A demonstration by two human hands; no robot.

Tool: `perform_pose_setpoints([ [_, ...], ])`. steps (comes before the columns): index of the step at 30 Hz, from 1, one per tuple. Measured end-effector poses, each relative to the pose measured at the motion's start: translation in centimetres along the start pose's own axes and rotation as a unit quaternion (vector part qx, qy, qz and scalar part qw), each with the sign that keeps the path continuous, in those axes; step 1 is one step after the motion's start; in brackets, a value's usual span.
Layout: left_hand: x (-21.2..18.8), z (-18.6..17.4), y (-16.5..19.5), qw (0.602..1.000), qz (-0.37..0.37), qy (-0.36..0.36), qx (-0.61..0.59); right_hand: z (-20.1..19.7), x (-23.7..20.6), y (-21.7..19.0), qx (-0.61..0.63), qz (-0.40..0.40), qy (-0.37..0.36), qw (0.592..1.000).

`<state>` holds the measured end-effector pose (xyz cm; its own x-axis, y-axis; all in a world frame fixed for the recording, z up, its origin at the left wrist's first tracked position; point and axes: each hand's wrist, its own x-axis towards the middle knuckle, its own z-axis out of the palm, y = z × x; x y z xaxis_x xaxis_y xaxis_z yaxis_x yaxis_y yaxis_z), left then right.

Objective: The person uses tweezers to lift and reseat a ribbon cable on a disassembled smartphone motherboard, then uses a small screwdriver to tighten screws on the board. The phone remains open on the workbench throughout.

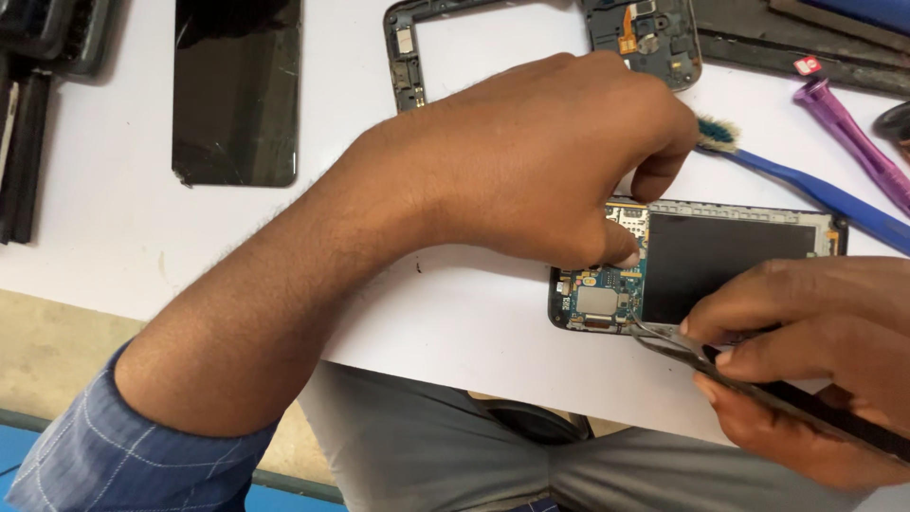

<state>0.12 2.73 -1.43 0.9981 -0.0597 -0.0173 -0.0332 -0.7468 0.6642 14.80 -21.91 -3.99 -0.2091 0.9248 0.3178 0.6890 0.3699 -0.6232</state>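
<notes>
The opened phone [697, 265] lies flat on the white bench [114, 218], left hand [550, 161] pinning its fragile board, right hand [815, 365] pinching tweezers [682, 346] closed at the board's edge.

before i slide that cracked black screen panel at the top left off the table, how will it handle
The screen panel looks thin and flat, so probably light but hard to lift off the white table. Cracks near its lower edge suggest it is fragile and may shed splinters. Its glossy face is likely slippery.
</notes>
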Motion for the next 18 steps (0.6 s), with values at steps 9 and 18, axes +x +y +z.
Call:
perform_pose_setpoints([
  [9, 0.3, 0.0, 1.6, 1.000, -0.013, -0.027, 0.004, -0.2, 0.6, -1.2, -0.007, -0.017, 0.000, 1.000],
  [18, 0.8, 0.5, 1.6, 1.000, -0.011, -0.023, 0.005, -0.8, 0.8, -1.1, -0.002, -0.032, -0.009, 0.999],
])
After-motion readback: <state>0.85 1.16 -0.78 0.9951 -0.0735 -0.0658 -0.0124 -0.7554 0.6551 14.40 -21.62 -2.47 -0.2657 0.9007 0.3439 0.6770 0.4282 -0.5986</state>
